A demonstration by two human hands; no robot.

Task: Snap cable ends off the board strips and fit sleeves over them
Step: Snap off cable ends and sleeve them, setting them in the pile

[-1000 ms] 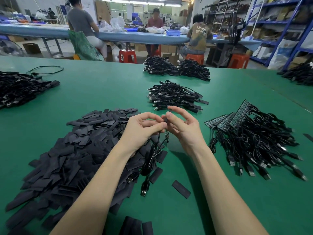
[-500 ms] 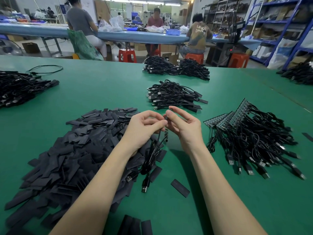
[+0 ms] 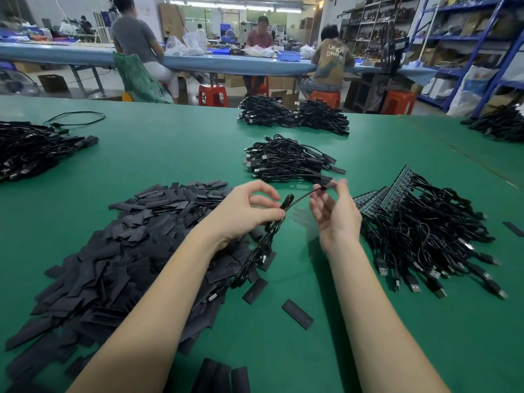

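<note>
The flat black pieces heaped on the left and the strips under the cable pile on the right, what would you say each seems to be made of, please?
Flat black pieces: probably thin matte plastic sleeving such as heat-shrink; they lie flattened, dull, with soft creases. Strips: likely circuit board, rigid and dark green with rows of small repeating contacts, cables joined along them.

Bare forearms, no sleeves; left hand (image 3: 243, 214), right hand (image 3: 337, 219) ungloved.

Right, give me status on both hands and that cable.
Left hand pinches the cable mid-length. Right hand pinches its sleeved end, lifted above the table. Nothing blocking between hands.
</note>
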